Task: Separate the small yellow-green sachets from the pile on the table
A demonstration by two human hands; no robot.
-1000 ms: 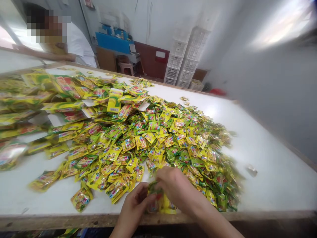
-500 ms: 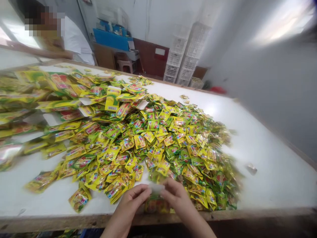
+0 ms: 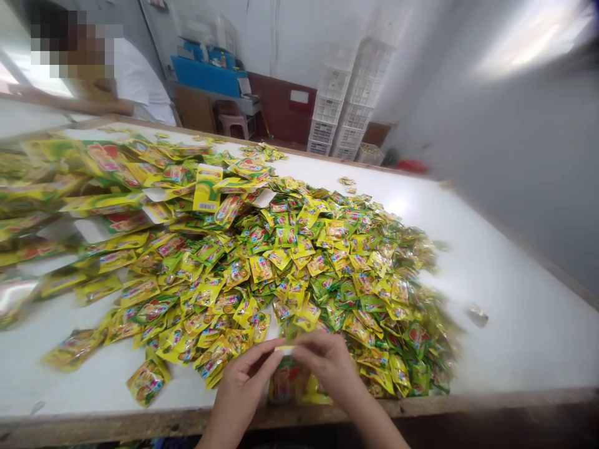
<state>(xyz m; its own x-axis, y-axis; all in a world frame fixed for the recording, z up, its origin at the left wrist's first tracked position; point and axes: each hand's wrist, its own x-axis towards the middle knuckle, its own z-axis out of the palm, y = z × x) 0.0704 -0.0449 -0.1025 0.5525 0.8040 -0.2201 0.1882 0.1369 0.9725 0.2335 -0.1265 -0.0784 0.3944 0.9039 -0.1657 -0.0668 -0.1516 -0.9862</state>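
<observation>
Fingertips nearly meeting, a worker's left hand (image 3: pixel 243 377) and right hand (image 3: pixel 334 369) pinch the two ends of a narrow pale flap (image 3: pixel 286 351) at the top of a small green-and-red carton (image 3: pixel 284 381). The carton sits directly between the hands, at the near edge of a white table (image 3: pixel 519 349), neither hand clearly closer to it. The flap runs crosswise, from the left fingertips to the right; the carton's body drops from it toward the worker, and its long axis appears to follow that line, though blur softens its outline. How firmly the fingers press cannot be told.

Just beside the carton, below the right hand, lies a yellow packet (image 3: pixel 318 393). Left of the left hand, a lone sachet (image 3: pixel 147 381) rests near the table's wooden edge. Straight beyond both hands spreads a heap of yellow and green sachets (image 3: pixel 290 262), while larger printed cartons (image 3: pixel 208 187), some showing white flaps, lie past it to the left. Well right of the right hand is a single silvery packet (image 3: pixel 477 315). Farthest off, ahead of the hands, stand stacked white crates (image 3: pixel 327 112); to the far left, a co-worker in a white sleeve (image 3: pixel 143 72).
</observation>
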